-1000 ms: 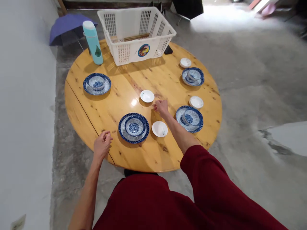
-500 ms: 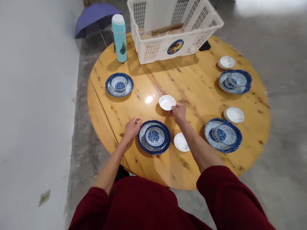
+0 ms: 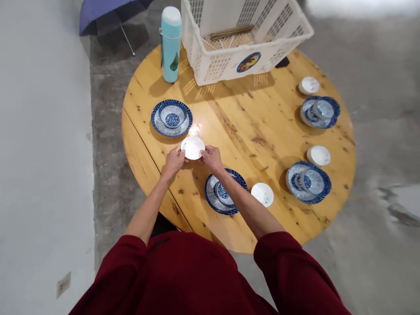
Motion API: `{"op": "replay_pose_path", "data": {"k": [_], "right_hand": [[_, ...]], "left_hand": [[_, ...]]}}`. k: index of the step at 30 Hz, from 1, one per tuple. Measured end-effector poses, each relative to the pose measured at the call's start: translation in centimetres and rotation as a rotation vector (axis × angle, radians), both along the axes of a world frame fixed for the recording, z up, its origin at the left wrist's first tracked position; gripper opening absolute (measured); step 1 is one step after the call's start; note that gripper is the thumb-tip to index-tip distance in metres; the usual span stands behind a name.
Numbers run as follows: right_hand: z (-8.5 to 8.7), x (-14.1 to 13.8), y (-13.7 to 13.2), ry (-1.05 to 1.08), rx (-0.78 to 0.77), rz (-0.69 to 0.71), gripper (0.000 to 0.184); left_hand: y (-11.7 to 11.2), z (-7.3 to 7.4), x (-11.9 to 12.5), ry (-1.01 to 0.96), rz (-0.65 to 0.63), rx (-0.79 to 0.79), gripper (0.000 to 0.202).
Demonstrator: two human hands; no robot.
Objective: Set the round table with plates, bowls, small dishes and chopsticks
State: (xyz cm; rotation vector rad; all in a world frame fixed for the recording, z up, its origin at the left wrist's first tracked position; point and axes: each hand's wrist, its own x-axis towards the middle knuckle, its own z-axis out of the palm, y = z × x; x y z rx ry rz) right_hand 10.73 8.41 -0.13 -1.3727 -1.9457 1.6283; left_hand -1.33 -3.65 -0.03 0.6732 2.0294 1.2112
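Observation:
A small white bowl [image 3: 193, 148] is held between my two hands over the left part of the round wooden table [image 3: 229, 118]. My left hand [image 3: 175, 161] pinches its left rim, and my right hand [image 3: 211, 158] grips the right rim. Just beyond it lies a blue-and-white plate [image 3: 157, 127] with a patterned bowl [image 3: 172, 117] on it. Under my right forearm, partly hidden, is another blue-rimmed plate [image 3: 213, 202] bearing a bowl [image 3: 224, 192]. A second small white bowl [image 3: 262, 194] rests to the right of that plate.
Two more plate-and-bowl sets [image 3: 320, 113] [image 3: 308, 181] stand at the right, each beside a small white bowl [image 3: 309, 85] [image 3: 319, 155]. At the back are a white plastic basket [image 3: 223, 65] holding chopsticks [image 3: 232, 32] and a light blue bottle [image 3: 171, 48]. An umbrella [image 3: 108, 15] lies on the floor.
My right hand has carried the small white bowl leftward. My left hand has moved up from beside the near plate and taken hold of the bowl's other side. The view has shifted slightly.

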Motion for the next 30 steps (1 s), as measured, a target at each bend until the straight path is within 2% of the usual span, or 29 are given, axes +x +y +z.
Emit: {"op": "replay_pose_path", "data": {"k": [7, 18, 30], "right_hand": [[-1.2, -1.2, -1.6, -0.069, 0.012, -0.05, 0.019], [-2.4, -0.5, -2.4, -0.18, 0.116, 0.028, 0.018], [-2.4, -0.5, -2.7, -0.155, 0.107, 0.025, 0.018]], "left_hand": [[-0.3, -1.0, -2.4, -0.011, -0.078, -0.063, 0.025], [-0.4, -1.1, -3.1, 0.047, -0.137, -0.119, 0.032], [-0.5, -1.0, -3.3, 0.039, -0.121, -0.131, 0.032]]}}
